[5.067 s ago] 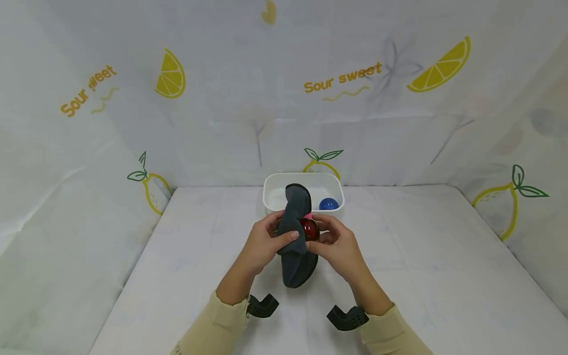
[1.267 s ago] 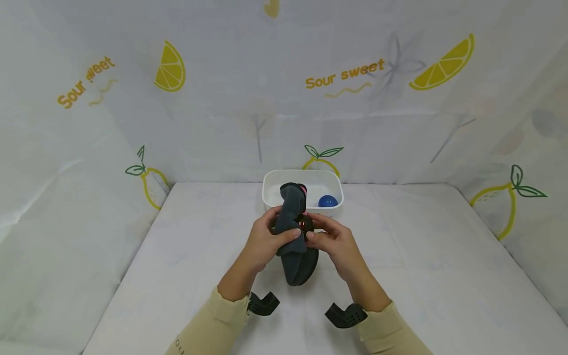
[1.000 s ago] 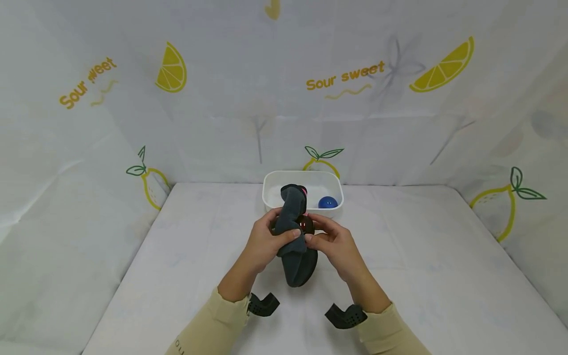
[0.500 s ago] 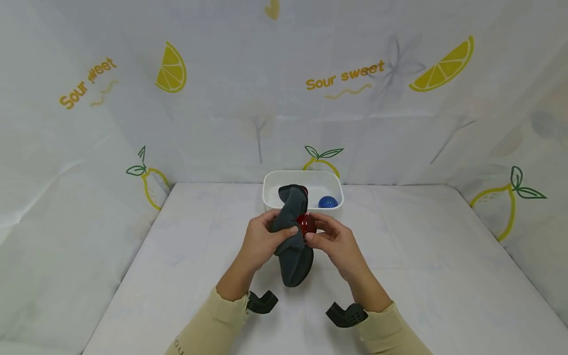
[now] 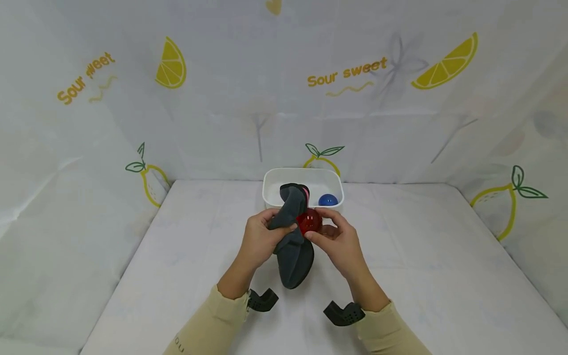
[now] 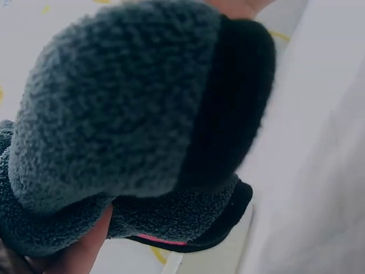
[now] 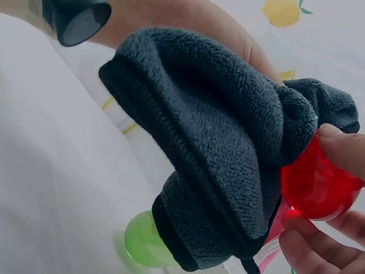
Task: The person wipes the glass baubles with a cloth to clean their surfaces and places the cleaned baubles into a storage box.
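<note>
A dark grey fleecy cloth [image 5: 293, 266] with a black border hangs folded in my left hand [image 5: 262, 236], which grips it between thumb and fingers. My right hand [image 5: 339, 241] pinches a clear red ball [image 5: 309, 221] against the cloth's right side. The right wrist view shows the red ball [image 7: 319, 180] between thumb and fingertips, touching the cloth [image 7: 211, 131]. Pink fabric and part of a white label show at the cloth's lower edge there. In the left wrist view the cloth [image 6: 114, 103] covers most of the left hand [image 6: 85, 251].
A white tray [image 5: 272, 172] stands at the table's back, a blue ball [image 5: 328, 199] in its right corner. A green ball [image 7: 142, 240] shows partly behind the cloth in the right wrist view. Lemon-printed white sheeting [image 5: 230, 88] rises behind the table [image 5: 421, 276].
About a second ago the cloth darkened and covered much of the red ball. Now more of the ball shows, and it sits slightly higher and farther right with my right hand.
</note>
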Motion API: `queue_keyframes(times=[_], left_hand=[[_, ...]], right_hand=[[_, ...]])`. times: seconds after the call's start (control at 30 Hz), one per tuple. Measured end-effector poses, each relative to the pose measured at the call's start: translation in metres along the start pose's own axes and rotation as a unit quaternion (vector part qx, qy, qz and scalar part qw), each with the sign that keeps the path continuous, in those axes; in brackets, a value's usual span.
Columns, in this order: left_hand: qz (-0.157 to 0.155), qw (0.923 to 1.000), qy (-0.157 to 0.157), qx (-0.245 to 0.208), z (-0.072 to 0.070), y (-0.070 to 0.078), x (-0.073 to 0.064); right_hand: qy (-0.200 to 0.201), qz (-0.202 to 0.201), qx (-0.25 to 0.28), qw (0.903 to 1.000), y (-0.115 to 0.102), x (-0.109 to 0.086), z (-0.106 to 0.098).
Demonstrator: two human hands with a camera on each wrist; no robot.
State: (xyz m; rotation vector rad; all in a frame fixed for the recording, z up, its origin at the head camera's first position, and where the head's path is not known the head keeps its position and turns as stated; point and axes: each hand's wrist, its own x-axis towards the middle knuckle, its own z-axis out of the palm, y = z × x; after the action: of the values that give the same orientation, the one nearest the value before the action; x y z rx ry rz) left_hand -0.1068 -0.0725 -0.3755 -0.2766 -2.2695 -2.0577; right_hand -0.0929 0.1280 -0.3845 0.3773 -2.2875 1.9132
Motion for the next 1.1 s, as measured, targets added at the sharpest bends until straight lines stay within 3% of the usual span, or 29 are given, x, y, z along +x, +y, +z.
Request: queue_keyframes(times=[0.23, 0.37, 0.47, 0.67, 0.8, 1.1], left_hand=[[-0.005, 0.9999, -0.002, 0.014, 0.001, -0.001, 0.001], [-0.01, 0.9992, -0.033, 0.021, 0.002, 0.0, 0.0], [0.005, 0.9976, -0.062, 0.029, 0.003, 0.0, -0.001], [0.034, 0.9955, -0.085, 0.024, 0.003, 0.001, -0.002], [0.027, 0.9955, -0.09, 0.007, 0.002, 0.002, -0.001], [0.015, 0.9944, -0.103, -0.02, -0.002, 0.002, 0.001]], right_hand=[[0.021, -0.013, -0.032, 0.9992, -0.006, -0.001, 0.006], [0.029, -0.016, -0.047, 0.9983, -0.024, -0.003, 0.01], [0.036, -0.021, -0.054, 0.9977, -0.034, -0.004, 0.01], [0.049, -0.007, -0.04, 0.998, -0.012, 0.0, 0.008], [0.044, -0.001, -0.024, 0.9988, -0.004, 0.002, 0.007], [0.018, 0.066, 0.024, 0.9973, -0.006, 0.002, 0.006]])
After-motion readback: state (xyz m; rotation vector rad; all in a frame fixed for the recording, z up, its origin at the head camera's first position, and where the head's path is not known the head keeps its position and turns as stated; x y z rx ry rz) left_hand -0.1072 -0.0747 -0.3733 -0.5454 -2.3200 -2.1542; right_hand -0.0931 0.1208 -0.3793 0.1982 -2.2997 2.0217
